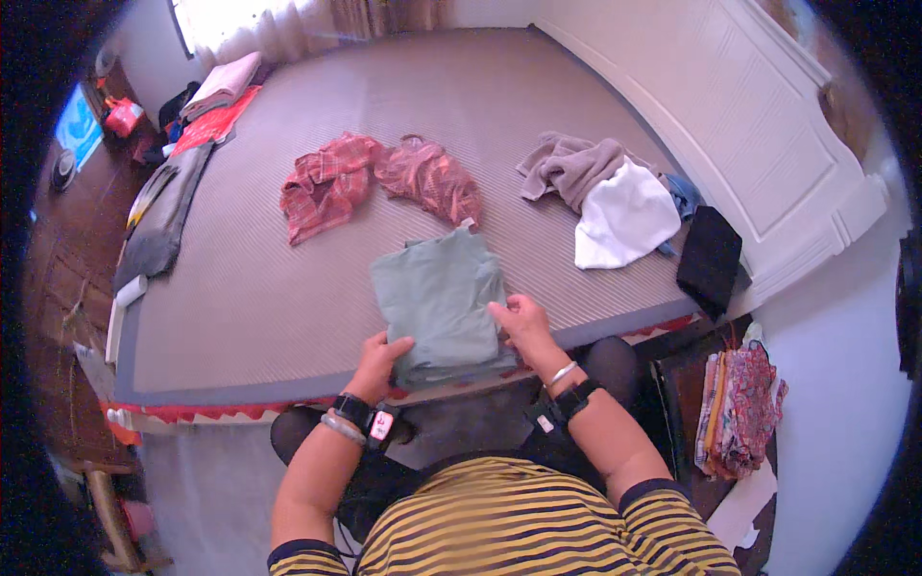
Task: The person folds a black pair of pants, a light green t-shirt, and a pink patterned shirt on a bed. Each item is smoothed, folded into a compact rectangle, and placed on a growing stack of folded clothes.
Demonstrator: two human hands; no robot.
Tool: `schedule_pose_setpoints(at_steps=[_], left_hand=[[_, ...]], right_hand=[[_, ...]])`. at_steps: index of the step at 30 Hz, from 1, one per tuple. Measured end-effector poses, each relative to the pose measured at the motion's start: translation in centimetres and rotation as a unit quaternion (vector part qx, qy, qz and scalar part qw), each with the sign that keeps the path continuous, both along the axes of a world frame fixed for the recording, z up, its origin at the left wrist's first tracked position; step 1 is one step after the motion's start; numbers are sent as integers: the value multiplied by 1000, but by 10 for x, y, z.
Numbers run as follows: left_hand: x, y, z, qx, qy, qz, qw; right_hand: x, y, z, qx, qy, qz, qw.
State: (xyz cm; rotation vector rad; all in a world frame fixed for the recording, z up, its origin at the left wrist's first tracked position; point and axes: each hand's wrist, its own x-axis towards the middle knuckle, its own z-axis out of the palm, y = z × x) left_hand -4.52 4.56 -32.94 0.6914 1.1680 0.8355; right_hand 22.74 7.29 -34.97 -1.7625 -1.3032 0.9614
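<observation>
A pale green garment, folded into a rough rectangle, lies at the near edge of the bed mat. My left hand grips its near left corner, thumb on top and fingers beneath. At its right side my right hand pinches the edge between thumb and fingers. Just beyond the garment lie a crumpled red plaid cloth and a bunched red patterned cloth. Farther right, a grey-brown cloth rests against a white cloth.
A black folded item and a blue denim piece lie by the white headboard. Folded patterned fabrics stand on a dark surface at lower right. Along the bed's left edge are a grey cloth and a folded pink blanket.
</observation>
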Motion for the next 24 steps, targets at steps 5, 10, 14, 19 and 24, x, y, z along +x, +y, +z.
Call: schedule_pose_setpoints(at_steps=[5, 10, 14, 19, 24], left_hand=[[-4, 0, -19, 35, -1, 8, 999], [2, -5, -11, 80, 16, 15, 997], [0, -4, -17, 104, 28, 11, 994], [1, -9, -5, 56, 61, -10, 997], [4, -15, 4, 56, 62, 0, 997]], right_hand=[[2, 5, 37, -136, 1, 72, 988], [4, 22, 6, -50, -136, 146, 979], [-1, 18, 8, 4, -192, 152, 969], [-11, 15, 12, 19, -163, 107, 981], [-13, 21, 8, 52, -22, 97, 994]])
